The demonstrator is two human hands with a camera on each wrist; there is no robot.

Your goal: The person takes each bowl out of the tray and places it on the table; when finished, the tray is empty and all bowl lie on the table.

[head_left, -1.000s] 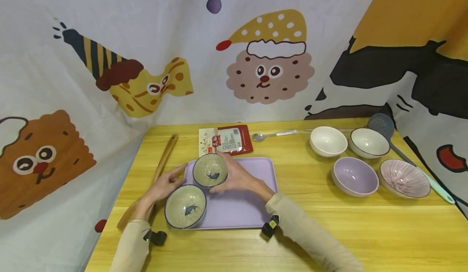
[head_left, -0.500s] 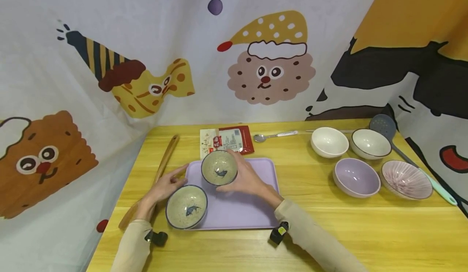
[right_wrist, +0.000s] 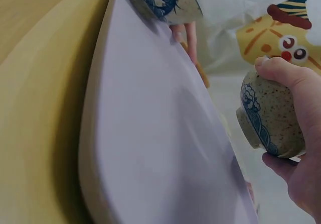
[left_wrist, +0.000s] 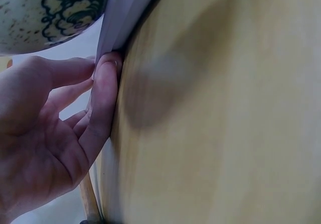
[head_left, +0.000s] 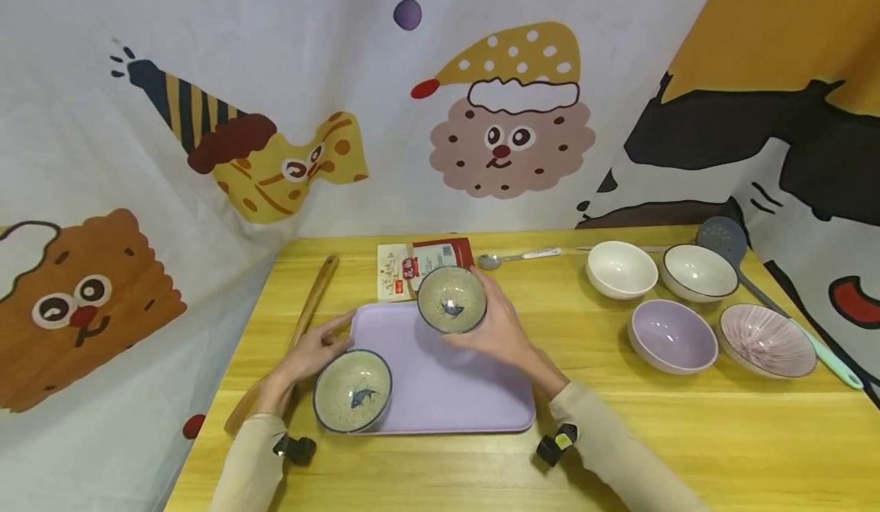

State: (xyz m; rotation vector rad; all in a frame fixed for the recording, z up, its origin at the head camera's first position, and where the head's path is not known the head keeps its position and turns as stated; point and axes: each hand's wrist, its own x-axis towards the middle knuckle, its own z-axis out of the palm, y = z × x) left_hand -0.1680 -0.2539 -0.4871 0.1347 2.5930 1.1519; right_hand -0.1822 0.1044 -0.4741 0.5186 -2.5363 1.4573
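R hand [head_left: 505, 328] grips speckled bowl [head_left: 451, 299], fingers curled round its side, lifted over tray [head_left: 467, 397] far edge, just near of red packet [head_left: 426, 264]. Bowl: beige, blue rim, blue fish inside. Open tray room centre and right. L hand [head_left: 309, 355] fingers straight, pressing tray's left edge, beside 2nd bowl [head_left: 353, 390] at near-left corner.

Table [head_left: 687, 435]: yellow wood-grain top, evenly lit. Backdrop cloth [head_left: 344, 53]: white fabric enclosing the far and left sides, printed with cartoon figures (cookie face in a spotted yellow cap, striped party hat, brown biscuit); an orange-and-black panel [head_left: 777, 30] hangs at right.
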